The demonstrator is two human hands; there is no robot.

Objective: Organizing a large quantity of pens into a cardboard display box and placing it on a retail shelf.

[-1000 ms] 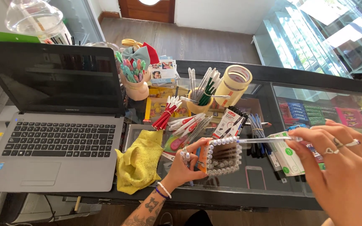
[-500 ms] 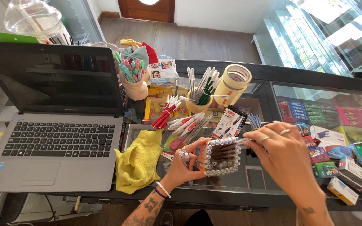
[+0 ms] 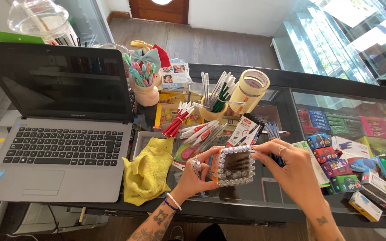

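- My left hand grips the left side of a small square box of pens, fingers curled round its orange wall, thumb on the near edge.
- My right hand closes on the box's right side: fingertips rest along the top right rim, touching the white pen caps there.
- The box sits between my two hands, held just above the glass counter, its open top facing up at me; white-capped pens line all four sides with a hollow in the middle.
- Just left of my left hand lies a crumpled yellow cloth, beside the open grey laptop.
- Beyond the box lie loose red-and-white pens, then a yellow cup of pens and a roll of tape further back.
- A pink pot of coloured markers stands near the laptop's screen.
- To the right of my right hand, under the glass, sit small coloured boxes.
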